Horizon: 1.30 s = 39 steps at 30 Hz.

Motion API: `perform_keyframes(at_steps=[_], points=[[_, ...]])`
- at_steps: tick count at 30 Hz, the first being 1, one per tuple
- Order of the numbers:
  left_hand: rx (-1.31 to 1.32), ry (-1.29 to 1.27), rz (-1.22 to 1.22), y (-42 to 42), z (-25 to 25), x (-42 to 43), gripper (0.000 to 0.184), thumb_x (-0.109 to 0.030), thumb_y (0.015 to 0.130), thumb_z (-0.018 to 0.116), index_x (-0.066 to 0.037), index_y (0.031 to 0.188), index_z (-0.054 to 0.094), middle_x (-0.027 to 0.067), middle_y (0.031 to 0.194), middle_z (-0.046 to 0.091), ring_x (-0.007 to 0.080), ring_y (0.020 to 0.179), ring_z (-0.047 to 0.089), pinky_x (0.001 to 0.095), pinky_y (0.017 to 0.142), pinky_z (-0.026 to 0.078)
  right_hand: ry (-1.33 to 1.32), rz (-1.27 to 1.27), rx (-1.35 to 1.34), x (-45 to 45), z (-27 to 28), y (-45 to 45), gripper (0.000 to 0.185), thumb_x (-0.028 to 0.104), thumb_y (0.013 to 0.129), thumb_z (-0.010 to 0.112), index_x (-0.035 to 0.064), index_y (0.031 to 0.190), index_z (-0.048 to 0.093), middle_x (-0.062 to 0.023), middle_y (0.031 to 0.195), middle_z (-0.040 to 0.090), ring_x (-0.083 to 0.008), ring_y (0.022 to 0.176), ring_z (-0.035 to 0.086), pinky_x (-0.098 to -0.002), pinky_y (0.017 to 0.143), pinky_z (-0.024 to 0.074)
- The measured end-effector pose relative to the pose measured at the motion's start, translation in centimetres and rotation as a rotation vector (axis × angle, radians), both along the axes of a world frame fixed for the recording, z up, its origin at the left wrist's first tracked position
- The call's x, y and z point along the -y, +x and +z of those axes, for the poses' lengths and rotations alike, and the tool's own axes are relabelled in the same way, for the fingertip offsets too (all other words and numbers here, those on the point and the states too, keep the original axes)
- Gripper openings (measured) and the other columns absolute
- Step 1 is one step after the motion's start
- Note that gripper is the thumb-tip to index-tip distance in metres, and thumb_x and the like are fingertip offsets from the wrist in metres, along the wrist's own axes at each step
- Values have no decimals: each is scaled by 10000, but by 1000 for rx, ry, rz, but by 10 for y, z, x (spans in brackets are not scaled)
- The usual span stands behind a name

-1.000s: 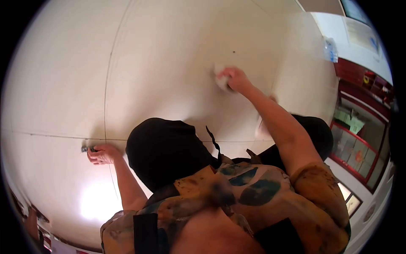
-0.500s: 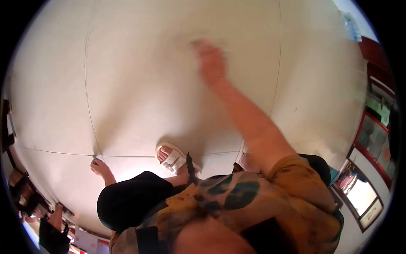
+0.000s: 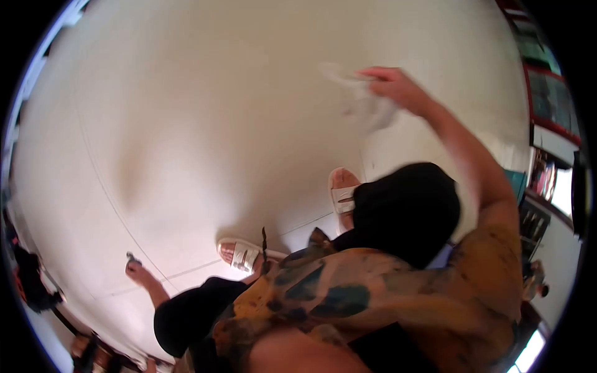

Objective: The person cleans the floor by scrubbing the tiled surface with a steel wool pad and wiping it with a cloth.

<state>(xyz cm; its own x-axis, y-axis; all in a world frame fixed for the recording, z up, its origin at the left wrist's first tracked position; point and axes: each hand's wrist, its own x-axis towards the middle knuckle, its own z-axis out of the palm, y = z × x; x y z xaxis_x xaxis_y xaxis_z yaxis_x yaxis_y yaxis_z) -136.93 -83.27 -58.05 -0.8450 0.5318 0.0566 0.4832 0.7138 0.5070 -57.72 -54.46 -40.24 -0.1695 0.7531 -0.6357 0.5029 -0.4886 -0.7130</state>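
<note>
My right hand (image 3: 399, 88) is held out above the pale floor (image 3: 249, 124), fingers closed on a thin whitish cloth (image 3: 379, 115). The cloth hangs loose and is smeared by motion, so whether it is a rag or a tissue cannot be told. Lower down at the left, beside my knee, my left hand (image 3: 142, 275) is closed round a small dark grey object (image 3: 131, 257). Only the tip of that object shows past the fingers; its kind is unclear.
My feet stand apart in white slippers (image 3: 244, 255). Red-framed glass cabinets (image 3: 550, 99) and a teal box (image 3: 515, 184) line the right side. Dark bags or clothes (image 3: 34, 280) lie at the left edge. Thin seams cross the floor.
My right hand has swung to the right and lifted, with the whitish cloth now showing below it. My view has turned, and both slippers now show. My left hand stays by my knee.
</note>
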Motion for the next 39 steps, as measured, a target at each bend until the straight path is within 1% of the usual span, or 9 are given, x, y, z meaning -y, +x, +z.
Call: perform_keyframes(at_steps=[7,15,20,22,27,29,30,32,39], points=[[265,-283,-266,63,212,-45,347,-273,986,401,-3,1191,479,95,1061,536,174,927,502,297,805,419,973,819,-229,81,-155,-136,395,130,790,620,251,1164,586,-45,1352,456,-228,1003,579,-316,823,497],[449,-713,-252,88,218,-18,250,-264,964,437,-46,1076,482,103,990,558,188,844,546,290,767,467,1080,93,497,117,-218,37,345,82,765,546,32,1104,586,-98,1217,582,-255,941,578,-370,724,497],[623,-816,-283,190,187,-39,254,-271,965,435,-47,1074,483,105,989,556,190,847,547,294,767,469,98,-367,1433,273,-208,297,362,127,823,503,24,1169,538,-156,1163,561,-280,1035,552,-419,802,512],[678,-838,-278,220,181,-41,256,-274,966,434,-47,1073,483,105,988,556,191,848,547,295,766,469,-385,-708,1373,298,-165,353,245,159,823,531,26,1021,588,-178,1068,586,-282,967,608,-380,787,518],[719,-855,-302,266,187,-49,260,-281,967,431,-48,1071,484,106,987,555,193,851,548,300,766,470,705,-439,1125,258,-155,247,391,99,921,411,7,1297,463,-112,1314,515,-194,1181,502,-312,934,428],[727,-858,-313,275,187,-50,262,-283,967,430,-48,1070,484,107,987,555,193,852,549,301,766,471,815,-705,-149,244,-182,139,322,165,913,446,29,1170,587,-143,1306,518,-265,1205,481,-339,984,396],[723,-862,-326,278,188,-50,263,-285,967,430,-48,1070,484,107,986,554,194,853,549,302,766,471,620,-181,271,229,-152,104,265,169,889,505,109,1115,629,-148,1241,553,-303,1119,536,-354,923,441],[729,-868,-339,283,188,-51,265,-287,968,429,-49,1069,485,107,986,554,194,854,549,304,766,471,481,-188,237,258,-210,33,322,189,861,525,299,1146,626,-108,1112,597,-272,952,612,-383,816,505],[741,-890,-368,289,183,-67,272,-297,969,425,-50,1066,486,109,985,552,197,858,550,309,765,473,18,-194,1607,431,-229,284,395,165,870,487,157,1265,502,-101,1183,561,-274,1128,520,-367,864,499]])
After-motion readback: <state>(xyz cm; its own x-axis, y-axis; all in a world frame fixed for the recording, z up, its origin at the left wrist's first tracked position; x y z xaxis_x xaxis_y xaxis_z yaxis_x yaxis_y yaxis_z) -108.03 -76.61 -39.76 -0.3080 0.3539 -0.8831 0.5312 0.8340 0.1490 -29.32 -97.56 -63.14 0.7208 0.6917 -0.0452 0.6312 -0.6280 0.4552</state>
